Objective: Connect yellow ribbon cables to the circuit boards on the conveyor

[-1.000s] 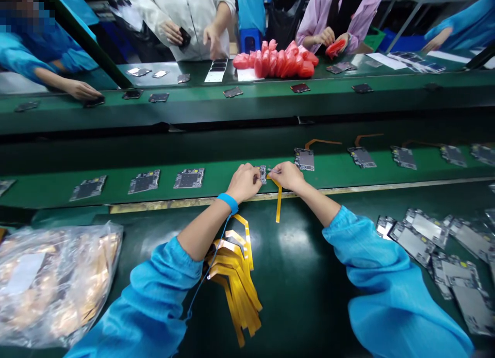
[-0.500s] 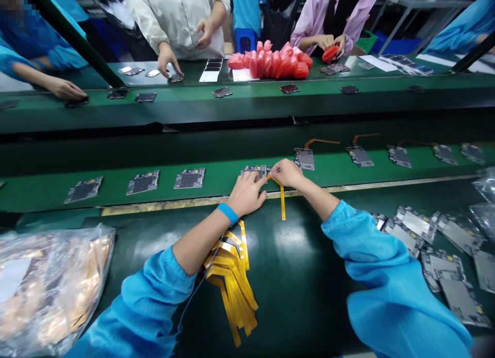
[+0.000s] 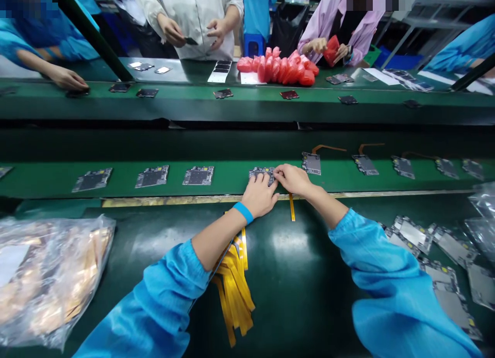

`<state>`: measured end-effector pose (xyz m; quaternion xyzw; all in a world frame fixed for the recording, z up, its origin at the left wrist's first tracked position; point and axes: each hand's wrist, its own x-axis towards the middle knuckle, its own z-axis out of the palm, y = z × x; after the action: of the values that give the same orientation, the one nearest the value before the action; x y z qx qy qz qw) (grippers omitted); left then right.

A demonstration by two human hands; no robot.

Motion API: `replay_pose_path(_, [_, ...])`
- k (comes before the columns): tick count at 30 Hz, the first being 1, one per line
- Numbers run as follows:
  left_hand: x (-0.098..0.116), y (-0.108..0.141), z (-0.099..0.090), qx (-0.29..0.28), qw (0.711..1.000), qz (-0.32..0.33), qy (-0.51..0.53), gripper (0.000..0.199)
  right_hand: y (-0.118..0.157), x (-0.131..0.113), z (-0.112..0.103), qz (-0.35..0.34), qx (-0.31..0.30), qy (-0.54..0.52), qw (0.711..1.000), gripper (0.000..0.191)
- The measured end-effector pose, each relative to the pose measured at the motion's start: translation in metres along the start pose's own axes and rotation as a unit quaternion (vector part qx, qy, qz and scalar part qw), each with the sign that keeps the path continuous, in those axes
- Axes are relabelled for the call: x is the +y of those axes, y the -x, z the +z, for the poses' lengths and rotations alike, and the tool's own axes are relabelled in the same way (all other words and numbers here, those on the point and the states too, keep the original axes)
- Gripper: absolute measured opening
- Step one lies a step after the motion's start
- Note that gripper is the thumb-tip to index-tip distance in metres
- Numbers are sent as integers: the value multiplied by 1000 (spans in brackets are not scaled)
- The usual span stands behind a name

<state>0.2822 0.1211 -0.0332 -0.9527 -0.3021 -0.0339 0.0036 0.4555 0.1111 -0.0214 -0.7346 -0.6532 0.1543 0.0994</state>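
A circuit board (image 3: 260, 171) lies on the green belt under my left hand (image 3: 260, 197), whose fingers press on its near side and steady it. My right hand (image 3: 294, 179) is closed in a pinch at the board's right edge. From beneath it the yellow end of a flat flex cable (image 3: 293, 208) hangs over the belt's near edge; the pinched end is hidden by my fingers. A blue band (image 3: 243, 212) circles my left wrist. Below my left forearm a fanned pile of yellow flex cables (image 3: 234, 291) rests on the dark green bench.
More boards (image 3: 198, 175) lie along the belt; several on the right have cables attached. A clear plastic bag (image 3: 54, 280) sits left, and loose boards (image 3: 452, 239) are heaped right. Across the line, people handle boards and red bundles (image 3: 282, 69).
My right hand has moved closer to the board's right edge, and less of the cable shows below it. My left hand stays on the board. The view has shifted slightly.
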Motion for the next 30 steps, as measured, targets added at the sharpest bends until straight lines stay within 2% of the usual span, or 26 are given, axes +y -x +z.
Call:
replay_pose_path(3, [3, -1, 0, -2, 1000, -2, 3, 50, 1, 4, -1, 15, -18, 2, 1000, 17])
replay_pose_path(6, [2, 0, 1, 6, 1000, 11, 25, 46, 1, 9, -3, 19, -20, 14, 1000, 16])
replay_pose_path(12, [-14, 7, 4, 7, 996, 53, 77, 43, 7, 15, -11, 15, -20, 49, 998, 15])
replay_pose_path(15, [-27, 14, 4, 29, 989, 66, 132, 39, 16, 12, -14, -32, -10, 70, 997, 13])
replay_pose_path(18, [-41, 22, 0, 73, 984, 48, 158, 35, 24, 11, -15, -98, -29, 99, 990, 11])
replay_pose_path(20, [-52, 29, -2, 102, 981, 30, 162, 33, 26, 13, -18, -86, 0, 141, 986, 13])
replay_pose_path(23, [-69, 37, -4, 144, 976, 6, 165, 33, 27, 14, -23, -34, 88, 172, 980, 17])
replay_pose_path(26, [-84, 44, 1, 181, 967, -25, 179, 31, 32, 4, -21, -55, 100, 135, 984, 18])
replay_pose_path(30, [-94, 52, 14, 212, 952, -63, 211, 28, 49, -34, 0, -105, 29, 17, 994, 15])
